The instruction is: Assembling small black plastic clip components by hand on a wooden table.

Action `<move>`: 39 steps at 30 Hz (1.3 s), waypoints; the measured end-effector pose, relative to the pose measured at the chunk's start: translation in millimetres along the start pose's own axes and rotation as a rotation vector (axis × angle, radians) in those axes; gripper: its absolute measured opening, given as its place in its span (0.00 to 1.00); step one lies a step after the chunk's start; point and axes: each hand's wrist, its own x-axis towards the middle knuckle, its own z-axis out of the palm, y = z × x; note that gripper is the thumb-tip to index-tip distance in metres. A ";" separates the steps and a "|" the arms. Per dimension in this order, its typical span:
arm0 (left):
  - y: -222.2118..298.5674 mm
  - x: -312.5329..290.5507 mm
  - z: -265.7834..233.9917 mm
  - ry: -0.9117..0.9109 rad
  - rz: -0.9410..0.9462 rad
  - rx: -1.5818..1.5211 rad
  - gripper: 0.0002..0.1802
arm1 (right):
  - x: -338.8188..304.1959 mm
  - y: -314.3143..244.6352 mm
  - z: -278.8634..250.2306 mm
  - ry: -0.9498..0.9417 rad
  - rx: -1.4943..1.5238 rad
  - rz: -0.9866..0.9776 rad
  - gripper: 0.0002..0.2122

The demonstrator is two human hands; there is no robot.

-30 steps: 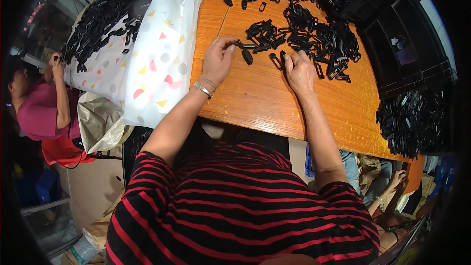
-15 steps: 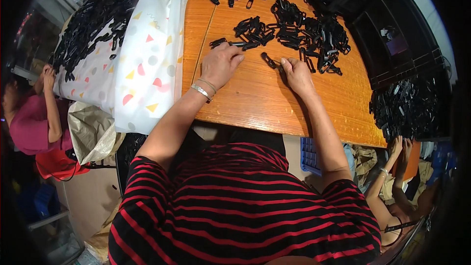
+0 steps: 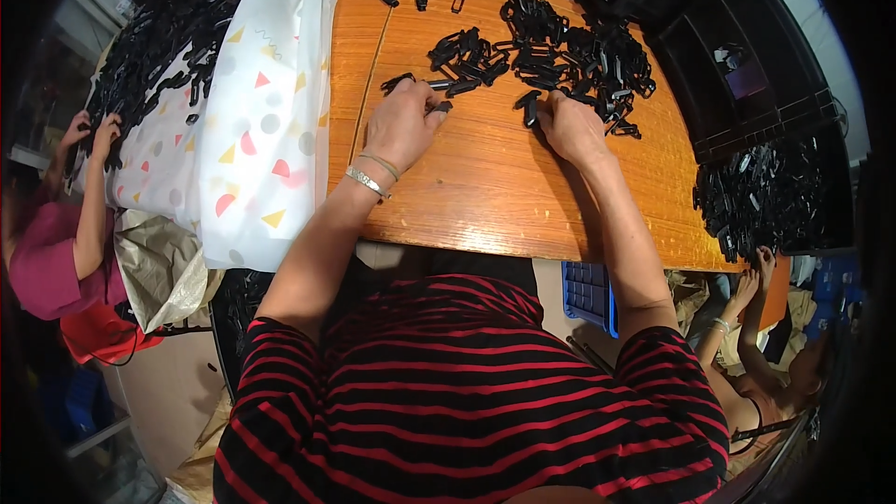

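In the head view, the person's left hand [image 3: 401, 128] is over the wooden table [image 3: 476, 191], its thumb and forefinger closed together on a small dark piece [image 3: 443, 106] that shows only in part at the tips. Just beyond its knuckles lies another black piece [image 3: 396, 83], and a bracelet [image 3: 368, 182] circles the wrist. The right hand [image 3: 576, 131] is further right with its fingers bent and drawn together; a black plastic clip [image 3: 531, 111] is at its fingertips, touching them, though whether they grip it cannot be told because the fingers hide the contact. Beyond the two hands, a small cluster of black clips [image 3: 467, 61] lies near the middle of the table, and a larger pile [image 3: 588, 54] spreads just beside it, reaching close to the right hand. A few single clips lie apart near the far edge. Along the table's left side runs a white patterned sheet [image 3: 271, 121], with a dark heap [image 3: 154, 47] beyond it, where a co-worker in a purple top [image 3: 63, 257] has both hands raised to the clips. To the right, more clips form a dense mound [image 3: 763, 194]; another co-worker's hands [image 3: 749, 285] are at its lower edge. A blue crate [image 3: 590, 297] shows below the table.
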 end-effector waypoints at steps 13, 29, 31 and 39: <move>7.9 -6.6 -0.8 -0.016 0.115 0.109 0.16 | 1.1 -15.0 6.3 0.030 0.196 0.045 0.17; -10.6 -15.9 7.8 -0.103 -0.112 -0.678 0.09 | 6.3 -10.8 -13.1 -0.052 -0.250 -0.155 0.13; -12.8 -16.6 7.0 -0.145 -0.138 -0.996 0.09 | -1.0 -10.6 -28.1 -0.018 -0.183 -0.187 0.14; 2.5 -24.0 -5.7 -0.177 -0.290 -1.219 0.12 | -28.5 -38.9 -32.2 0.105 0.157 -0.195 0.13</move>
